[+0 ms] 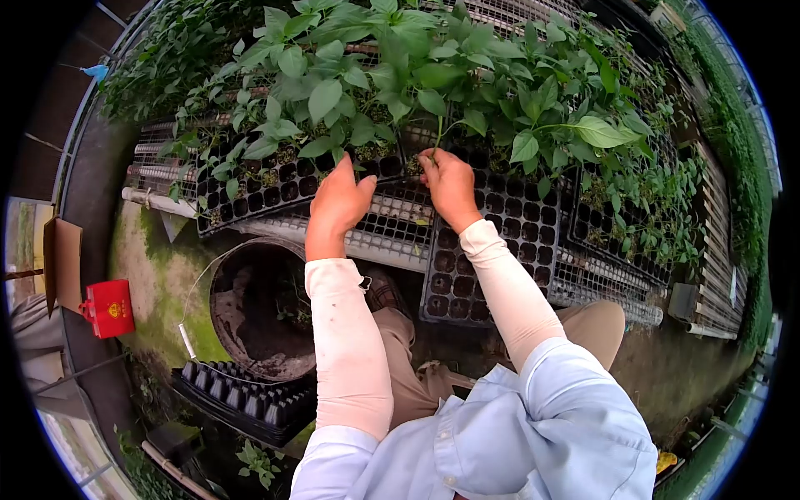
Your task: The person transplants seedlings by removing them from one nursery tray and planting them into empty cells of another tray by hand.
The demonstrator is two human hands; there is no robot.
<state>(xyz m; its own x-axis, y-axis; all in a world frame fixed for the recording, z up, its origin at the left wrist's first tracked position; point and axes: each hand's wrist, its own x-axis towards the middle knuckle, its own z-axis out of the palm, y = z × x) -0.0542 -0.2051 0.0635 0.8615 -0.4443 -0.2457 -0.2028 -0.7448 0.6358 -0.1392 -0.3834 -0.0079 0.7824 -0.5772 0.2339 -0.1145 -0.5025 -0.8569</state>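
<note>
My right hand (450, 187) is closed in a pinch around the lower stem of a leafy green seedling (438, 132), above a black cell tray (492, 258) with many bare cells of dark soil. My left hand (340, 207) is at the front of another black cell tray (287, 179) that holds small seedlings. Its thumb stands apart from the fingers, and the fingertips reach under the leaves, partly hidden. I see nothing held in it. Broad pepper-like leaves (325, 98) spread over both hands.
Trays rest on a wire-mesh bench (392, 218) with a pale front rail. Below on the left stand a soil-stained bucket (250, 308) with a wire handle, stacked black trays (242, 400) and a red box (109, 308). More seedlings (650, 225) grow to the right.
</note>
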